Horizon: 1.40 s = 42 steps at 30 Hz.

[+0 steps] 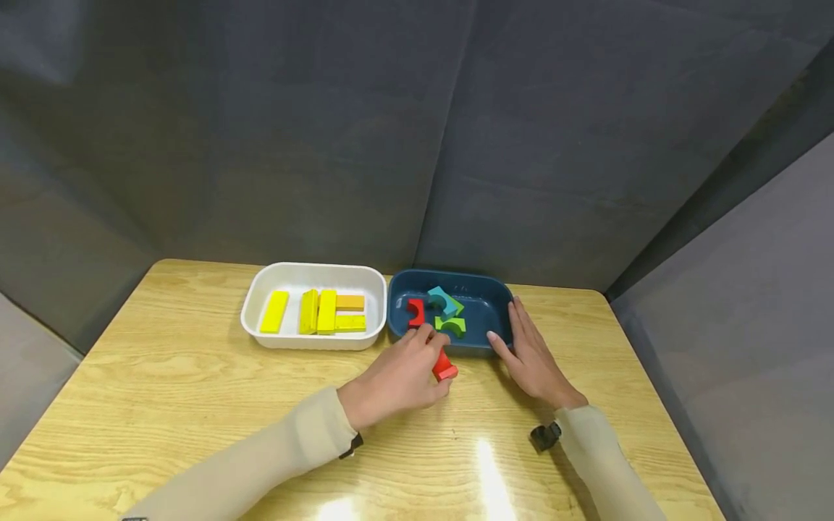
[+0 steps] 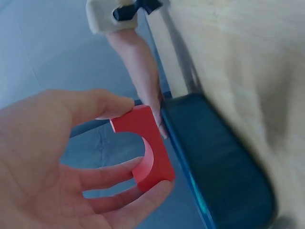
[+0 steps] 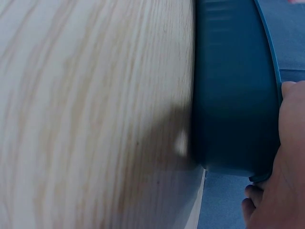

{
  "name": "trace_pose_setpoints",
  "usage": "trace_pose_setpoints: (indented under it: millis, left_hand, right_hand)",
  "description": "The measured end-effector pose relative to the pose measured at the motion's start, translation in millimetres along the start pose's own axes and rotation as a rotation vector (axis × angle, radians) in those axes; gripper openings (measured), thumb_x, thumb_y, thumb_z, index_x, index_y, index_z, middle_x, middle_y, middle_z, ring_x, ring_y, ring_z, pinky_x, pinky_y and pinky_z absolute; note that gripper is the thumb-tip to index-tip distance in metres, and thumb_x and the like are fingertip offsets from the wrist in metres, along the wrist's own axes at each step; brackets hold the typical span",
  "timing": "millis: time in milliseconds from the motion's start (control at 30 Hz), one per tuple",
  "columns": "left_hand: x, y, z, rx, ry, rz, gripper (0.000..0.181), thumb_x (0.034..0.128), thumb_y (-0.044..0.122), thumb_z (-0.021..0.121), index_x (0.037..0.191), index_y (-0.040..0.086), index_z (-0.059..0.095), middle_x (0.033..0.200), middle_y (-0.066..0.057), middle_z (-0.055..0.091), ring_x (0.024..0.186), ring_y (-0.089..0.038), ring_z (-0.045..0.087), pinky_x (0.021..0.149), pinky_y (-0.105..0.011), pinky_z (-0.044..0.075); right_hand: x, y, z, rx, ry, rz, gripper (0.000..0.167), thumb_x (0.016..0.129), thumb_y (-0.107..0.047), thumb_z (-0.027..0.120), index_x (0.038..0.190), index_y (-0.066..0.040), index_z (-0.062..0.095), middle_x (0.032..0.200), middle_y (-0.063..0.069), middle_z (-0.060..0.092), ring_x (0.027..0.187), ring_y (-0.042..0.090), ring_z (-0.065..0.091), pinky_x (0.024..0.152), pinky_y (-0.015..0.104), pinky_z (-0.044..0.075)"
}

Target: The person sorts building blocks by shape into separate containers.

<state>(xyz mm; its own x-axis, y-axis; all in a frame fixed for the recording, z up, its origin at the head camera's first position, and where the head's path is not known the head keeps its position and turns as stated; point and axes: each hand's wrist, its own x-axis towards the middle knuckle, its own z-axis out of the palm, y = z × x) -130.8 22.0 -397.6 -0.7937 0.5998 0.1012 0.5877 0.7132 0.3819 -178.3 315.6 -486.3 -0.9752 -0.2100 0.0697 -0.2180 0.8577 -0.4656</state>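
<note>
A red arch-shaped block is pinched between the thumb and fingers of my left hand, just in front of the dark blue bin. My right hand rests against the bin's right end, its fingers straight along the outer wall and its thumb at the front rim. Inside the bin lie another red arch block, a light blue arch block and green arch blocks, one of them nearer the front. My left hand may hide more of the bin's contents.
Left of the bin, a white bin stands against it. Several yellow rectangular blocks and an orange-yellow one lie in it. Both bins stand near the back edge of a wooden table, with a grey curtain behind.
</note>
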Motion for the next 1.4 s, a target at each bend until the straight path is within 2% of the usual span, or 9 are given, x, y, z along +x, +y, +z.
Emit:
trace_pose_setpoints:
  millis: [233,467,767,1067,1267,1400]
  left_hand:
    - [23.9,-6.4,-15.9,-0.012,0.003,0.017,0.063,0.0938,0.030,0.081,0.147,0.002,0.061,0.138,-0.016,0.060,0.112,-0.027,0.063,0.095,-0.035,0.063]
    - [51.8,-13.0,-22.2,-0.050,-0.009,0.019,0.062,0.0949,0.030,0.077,0.149,0.005,0.059,0.139,-0.012,0.061,0.106,-0.021,0.061,0.086,-0.026,0.059]
    - [85.2,-17.5,-12.1,-0.058,-0.022,0.002,0.064,0.0963,0.027,0.076,0.153,0.007,0.055,0.146,-0.010,0.057,0.112,-0.023,0.058,0.083,-0.025,0.056]
    - [116.1,-13.1,-2.9,-0.048,-0.051,0.018,0.065,0.0988,0.025,0.074,0.157,0.008,0.052,0.150,-0.011,0.053,0.115,-0.022,0.058,0.090,-0.025,0.057]
    - [130.0,-13.9,6.5,-0.036,-0.070,0.000,0.069,0.0990,0.026,0.076,0.160,0.008,0.048,0.153,-0.011,0.051,0.117,-0.021,0.057,0.097,-0.028,0.058]
    - [136.6,-14.0,8.8,-0.023,-0.072,-0.001,0.072,0.0991,0.028,0.076,0.161,0.006,0.046,0.153,-0.012,0.052,0.114,-0.021,0.057,0.095,-0.026,0.058]
  right_hand:
    - [1.2,-0.3,1.0,-0.003,0.000,-0.018,0.089,0.113,-0.057,0.042,0.172,-0.003,0.003,0.181,0.009,-0.007,0.165,0.041,0.005,0.129,0.068,0.013]
    - [3.4,-0.4,1.4,-0.005,-0.004,-0.017,0.090,0.113,-0.058,0.042,0.172,-0.003,0.003,0.181,0.009,-0.007,0.166,0.039,0.004,0.130,0.067,0.013]
    - [2.1,-0.2,-0.7,-0.008,-0.002,-0.011,0.090,0.113,-0.058,0.042,0.172,-0.002,0.003,0.181,0.010,-0.008,0.165,0.041,0.004,0.128,0.070,0.014]
    - [1.0,1.2,-3.0,0.010,-0.007,-0.011,0.089,0.113,-0.056,0.041,0.172,-0.002,0.000,0.180,0.009,-0.010,0.166,0.040,0.002,0.128,0.071,0.012]
    - [0.9,1.4,-1.6,0.010,-0.009,-0.019,0.089,0.114,-0.055,0.042,0.172,-0.002,0.001,0.180,0.009,-0.010,0.166,0.040,0.002,0.128,0.070,0.012]
    - [1.8,0.1,-2.3,0.018,-0.010,-0.026,0.088,0.114,-0.055,0.042,0.172,-0.003,0.001,0.180,0.008,-0.010,0.166,0.039,0.002,0.129,0.069,0.012]
